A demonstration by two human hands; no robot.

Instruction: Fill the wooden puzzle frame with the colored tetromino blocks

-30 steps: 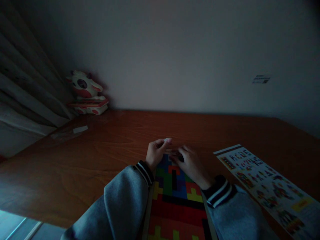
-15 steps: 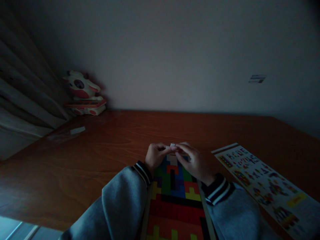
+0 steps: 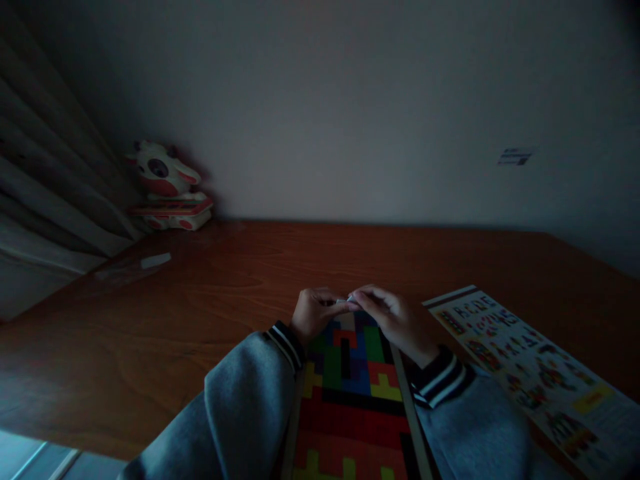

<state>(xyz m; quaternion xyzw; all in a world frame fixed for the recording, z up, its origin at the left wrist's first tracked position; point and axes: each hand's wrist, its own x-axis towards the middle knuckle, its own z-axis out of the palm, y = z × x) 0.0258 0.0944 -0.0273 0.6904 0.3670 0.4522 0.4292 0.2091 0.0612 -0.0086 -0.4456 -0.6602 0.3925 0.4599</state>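
A small white piece (image 3: 351, 299) is being pinched by closed fingertips of the left hand (image 3: 310, 315) and right hand (image 3: 397, 323), above the rectangular, pale-rimmed, multicoloured block tray's (image 3: 411, 413) far end, and could be dropped if squeezed unevenly.

Both hands (image 3: 357, 317) meet – fingertips pinched; wrists angled inward.

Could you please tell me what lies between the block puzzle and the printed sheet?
In the head view, the right sleeve and its striped cuff come between the block puzzle and the printed sheet, over brown tabletop.
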